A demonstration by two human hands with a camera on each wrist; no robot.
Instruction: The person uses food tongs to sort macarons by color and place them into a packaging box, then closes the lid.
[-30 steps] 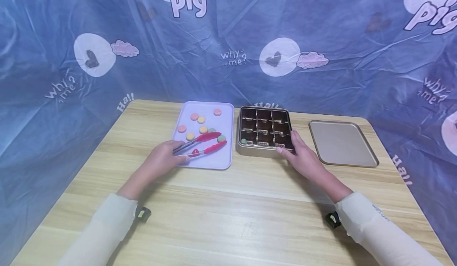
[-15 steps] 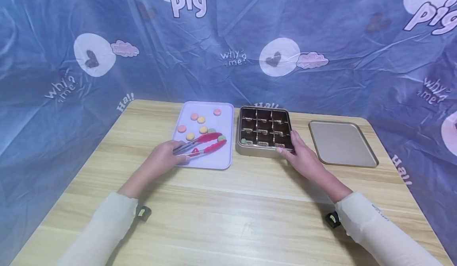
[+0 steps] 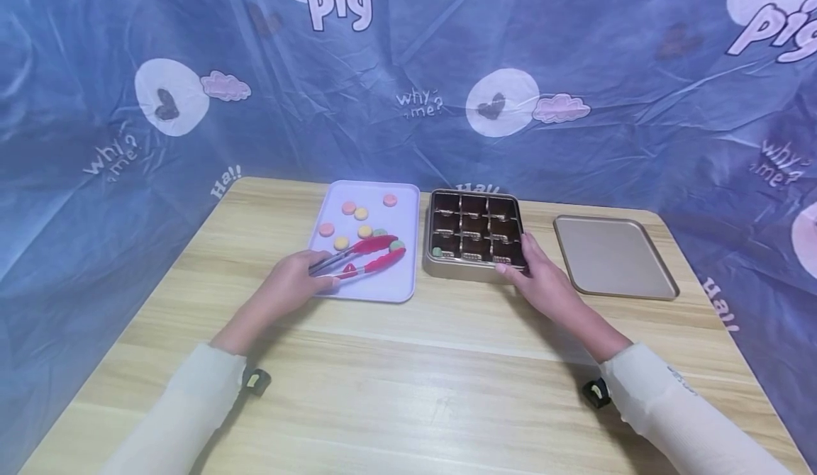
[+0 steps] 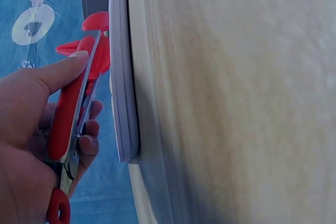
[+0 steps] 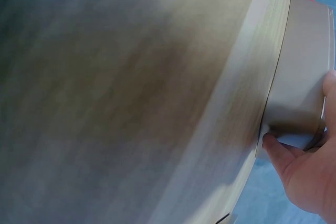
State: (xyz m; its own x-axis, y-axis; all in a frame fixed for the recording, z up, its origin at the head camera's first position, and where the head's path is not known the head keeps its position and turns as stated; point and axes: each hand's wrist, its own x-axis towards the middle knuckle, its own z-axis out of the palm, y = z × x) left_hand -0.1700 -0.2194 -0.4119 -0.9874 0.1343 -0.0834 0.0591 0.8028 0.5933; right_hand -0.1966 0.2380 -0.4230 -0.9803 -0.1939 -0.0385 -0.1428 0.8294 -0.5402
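Note:
My left hand [image 3: 293,278] holds metal tongs [image 4: 73,103] with red tips, thumb on one arm and fingers curled under the other. Their tips reach over the lilac tray [image 3: 383,289], on either side of a green macaron [image 3: 397,246]; whether they touch it I cannot tell. Another green macaron [image 3: 379,232] lies partly behind the upper tip. Right of the tray stands a gold tin [image 3: 459,271] with a brown divided insert. A green macaron [image 3: 437,252] sits in its near-left compartment. My right hand [image 3: 545,276] grips the tin's near-right corner, thumb on the front rim.
Several pink macarons [image 3: 390,200] and yellow macarons [image 3: 341,243] lie spread on the tray. A gold lid [image 3: 615,255] rests right of the tin. Behind the wooden table [image 3: 408,390] hangs a blue printed cloth [image 3: 357,120].
The tongs' red tips have come slightly closer together around the green macaron. My right hand and the tin have stayed in place.

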